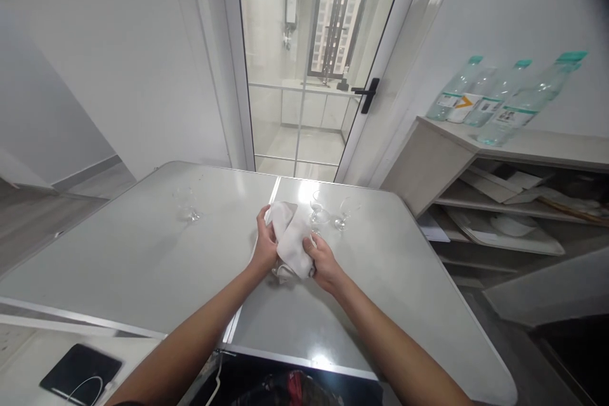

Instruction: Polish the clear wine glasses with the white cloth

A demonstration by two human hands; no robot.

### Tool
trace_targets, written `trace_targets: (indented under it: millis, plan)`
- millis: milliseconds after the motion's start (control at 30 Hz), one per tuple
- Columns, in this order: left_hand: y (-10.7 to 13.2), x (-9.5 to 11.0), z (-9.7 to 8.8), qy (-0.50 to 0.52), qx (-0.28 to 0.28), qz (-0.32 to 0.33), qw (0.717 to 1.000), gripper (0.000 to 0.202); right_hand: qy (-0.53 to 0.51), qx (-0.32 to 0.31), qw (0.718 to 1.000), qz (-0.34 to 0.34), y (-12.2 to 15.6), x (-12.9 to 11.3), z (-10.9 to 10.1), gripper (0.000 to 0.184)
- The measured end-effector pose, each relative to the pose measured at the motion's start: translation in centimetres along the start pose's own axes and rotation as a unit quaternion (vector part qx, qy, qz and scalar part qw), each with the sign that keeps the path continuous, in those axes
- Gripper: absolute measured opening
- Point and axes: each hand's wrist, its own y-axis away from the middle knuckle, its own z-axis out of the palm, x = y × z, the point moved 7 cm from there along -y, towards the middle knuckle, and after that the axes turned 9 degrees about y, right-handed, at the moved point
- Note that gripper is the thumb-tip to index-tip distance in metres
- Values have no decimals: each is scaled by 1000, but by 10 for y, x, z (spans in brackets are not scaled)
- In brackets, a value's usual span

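Note:
Above the middle of the table, a white cloth [294, 242] hangs crumpled between my two hands. My left hand [265, 244] is closed on its left side, with the fingers partly behind the folds. On the lower right side, my right hand [324, 261] grips it, thumb on top. Whether something is wrapped inside the cloth I cannot tell. Just beyond my right hand stand clear stemmed glasses, one glass [318, 212] close to the cloth and another glass [341, 221] further right. A further clear glass [189, 212] stands apart on the left half of the table.
The grey table [157, 266] has a seam down its middle. Several plastic bottles [514, 111] top the shelf unit [442, 146] at right. A glass door [276, 108] with a black handle [368, 95] is behind the table. A black flat device [80, 373] lies lower left.

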Motion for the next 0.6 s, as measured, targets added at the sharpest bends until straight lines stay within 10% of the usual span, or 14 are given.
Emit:
trace_targets:
  millis: [333, 600]
  plan:
    - [0, 13, 6, -124, -59, 50, 989, 72, 10, 54, 998, 7, -8, 8, -10, 60]
    - [-7, 8, 1, -76, -109, 68, 989, 56, 83, -53, 995, 8, 0, 7, 1, 49]
